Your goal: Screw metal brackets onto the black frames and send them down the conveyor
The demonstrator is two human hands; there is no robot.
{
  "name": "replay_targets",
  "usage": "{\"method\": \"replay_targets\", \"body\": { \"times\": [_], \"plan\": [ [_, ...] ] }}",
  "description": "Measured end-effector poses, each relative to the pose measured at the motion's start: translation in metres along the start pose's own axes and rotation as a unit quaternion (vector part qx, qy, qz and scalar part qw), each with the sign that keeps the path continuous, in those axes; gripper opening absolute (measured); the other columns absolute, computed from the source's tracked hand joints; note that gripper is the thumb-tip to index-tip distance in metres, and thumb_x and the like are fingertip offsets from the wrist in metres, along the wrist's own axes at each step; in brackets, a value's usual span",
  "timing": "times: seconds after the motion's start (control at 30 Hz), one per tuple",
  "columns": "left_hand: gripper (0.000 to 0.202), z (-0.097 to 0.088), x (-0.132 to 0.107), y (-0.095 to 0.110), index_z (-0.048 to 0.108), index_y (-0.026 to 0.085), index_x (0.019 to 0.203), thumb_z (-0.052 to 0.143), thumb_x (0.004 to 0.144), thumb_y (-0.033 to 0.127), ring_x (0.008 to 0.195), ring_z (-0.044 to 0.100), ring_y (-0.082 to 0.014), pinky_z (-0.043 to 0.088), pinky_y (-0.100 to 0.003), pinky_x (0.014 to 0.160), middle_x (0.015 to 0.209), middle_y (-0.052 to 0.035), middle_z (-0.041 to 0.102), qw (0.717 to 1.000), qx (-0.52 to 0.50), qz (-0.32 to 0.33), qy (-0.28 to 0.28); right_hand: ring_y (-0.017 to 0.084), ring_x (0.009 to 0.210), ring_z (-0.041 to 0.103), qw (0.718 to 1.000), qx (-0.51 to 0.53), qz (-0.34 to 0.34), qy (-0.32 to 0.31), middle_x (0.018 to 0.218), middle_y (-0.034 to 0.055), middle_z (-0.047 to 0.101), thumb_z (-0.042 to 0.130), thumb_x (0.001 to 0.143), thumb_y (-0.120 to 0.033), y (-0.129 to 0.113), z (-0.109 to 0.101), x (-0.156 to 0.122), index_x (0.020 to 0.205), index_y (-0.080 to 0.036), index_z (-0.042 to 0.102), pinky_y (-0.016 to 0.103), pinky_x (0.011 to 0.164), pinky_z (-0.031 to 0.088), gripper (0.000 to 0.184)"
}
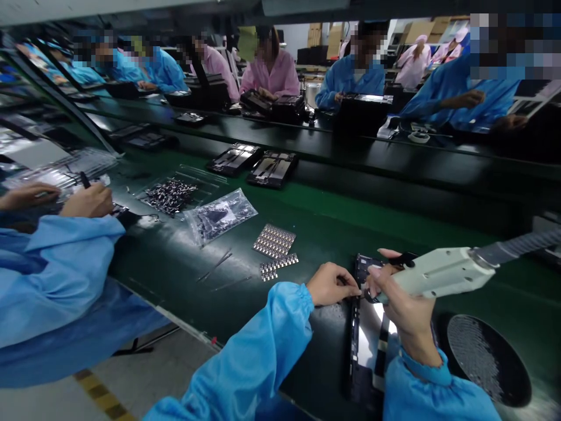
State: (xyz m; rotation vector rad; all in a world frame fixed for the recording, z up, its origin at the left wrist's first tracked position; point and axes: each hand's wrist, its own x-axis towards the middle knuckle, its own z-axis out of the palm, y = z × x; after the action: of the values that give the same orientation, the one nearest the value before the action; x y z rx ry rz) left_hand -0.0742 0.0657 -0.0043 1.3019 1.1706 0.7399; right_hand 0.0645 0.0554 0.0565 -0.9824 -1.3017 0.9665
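My right hand (405, 310) is wrapped round a pale electric screwdriver (447, 272) with a ribbed hose running off to the right. Its tip points down-left at the upper part of an opened tablet-like device (368, 345), which lies lengthwise on the bench. Fingers hide where the tip meets the device. My left hand (333, 285) rests at the device's left edge, thumb and fingertips pinched together close to the tip. Whatever sits in that pinch is too small to make out. Right of the device is a round black dish (519, 380) covered with tiny metal pieces, seemingly screws.
On the green bench lie a sheet of small parts (274, 241), tweezers (214, 266), a clear plastic bag (221, 216), a heap of small black parts (169, 196) and two opened devices (272, 169). A co-worker's hand (90, 200) works at left. More people sit across the line.
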Motion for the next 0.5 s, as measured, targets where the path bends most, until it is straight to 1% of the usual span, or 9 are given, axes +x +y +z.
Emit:
{"method": "replay_targets", "body": {
  "times": [0.1,0.17,0.27,0.33,0.37,0.43,0.5],
  "plan": [
    [0.012,-0.001,0.0,0.001,0.074,0.011,0.078,0.074,0.072,0.022,0.057,0.061,-0.012,0.046,-0.02,0.054,0.065,-0.0027,0.069,0.999,0.031,0.025,0.025,0.014,0.045,0.055,1.0,-0.009,0.0,0.002,0.049,-0.0063,0.057,0.072,0.079,-0.022,0.001,-0.001,-0.001,0.108,-0.016,0.059,0.034,0.058,0.049,0.032],
    [0.012,-0.007,-0.004,0.006,0.075,0.012,0.083,0.072,0.075,0.02,0.063,0.064,-0.0133,0.048,-0.021,0.059,0.07,-0.0032,0.071,0.996,0.063,0.041,0.038,0.015,0.045,0.056,1.0,-0.003,0.009,0.004,0.049,-0.0067,0.057,0.072,0.079,-0.022,0.002,-0.002,-0.001,0.109,-0.017,0.058,0.033,0.056,0.048,0.034],
    [0.012,-0.021,-0.013,0.015,0.076,0.015,0.087,0.07,0.076,0.014,0.075,0.066,-0.0151,0.05,-0.023,0.071,0.082,-0.0039,0.073,0.98,0.178,0.087,0.031,0.015,0.044,0.055,1.0,-0.003,0.017,0.01,0.049,-0.0067,0.056,0.074,0.077,-0.023,0.001,-0.005,-0.001,0.108,-0.017,0.059,0.033,0.055,0.047,0.035],
    [0.014,-0.027,-0.02,0.021,0.076,0.017,0.088,0.072,0.075,0.014,0.078,0.066,-0.0159,0.048,-0.023,0.073,0.086,-0.0041,0.073,0.958,0.27,0.099,-0.008,0.014,0.043,0.054,1.0,0.0,0.014,0.019,0.049,-0.0068,0.056,0.074,0.076,-0.023,-0.001,-0.006,0.0,0.107,-0.017,0.059,0.032,0.054,0.047,0.034],
    [0.016,-0.028,-0.022,0.023,0.076,0.017,0.091,0.073,0.075,0.017,0.078,0.066,-0.0164,0.048,-0.023,0.071,0.087,-0.0042,0.073,0.946,0.308,0.092,-0.035,0.014,0.043,0.053,1.0,0.002,0.012,0.024,0.048,-0.007,0.055,0.074,0.076,-0.023,-0.003,-0.007,0.001,0.106,-0.017,0.059,0.032,0.054,0.046,0.034],
    [0.023,-0.026,-0.024,0.026,0.075,0.019,0.095,0.078,0.073,0.024,0.08,0.067,-0.0184,0.047,-0.024,0.066,0.09,-0.004,0.072,0.921,0.375,0.071,-0.082,0.014,0.043,0.053,0.999,0.005,0.01,0.033,0.047,-0.0073,0.055,0.074,0.076,-0.023,-0.005,-0.007,0.001,0.105,-0.017,0.059,0.031,0.053,0.045,0.034],
    [0.02,-0.02,-0.024,0.029,0.074,0.022,0.092,0.077,0.073,0.029,0.085,0.066,-0.0209,0.047,-0.025,0.064,0.092,-0.0031,0.071,0.889,0.439,0.066,-0.108,0.014,0.042,0.053,0.999,0.002,0.01,0.036,0.047,-0.0071,0.055,0.074,0.076,-0.023,-0.007,-0.008,0.002,0.103,-0.016,0.059,0.031,0.053,0.046,0.032]
  ]
}}
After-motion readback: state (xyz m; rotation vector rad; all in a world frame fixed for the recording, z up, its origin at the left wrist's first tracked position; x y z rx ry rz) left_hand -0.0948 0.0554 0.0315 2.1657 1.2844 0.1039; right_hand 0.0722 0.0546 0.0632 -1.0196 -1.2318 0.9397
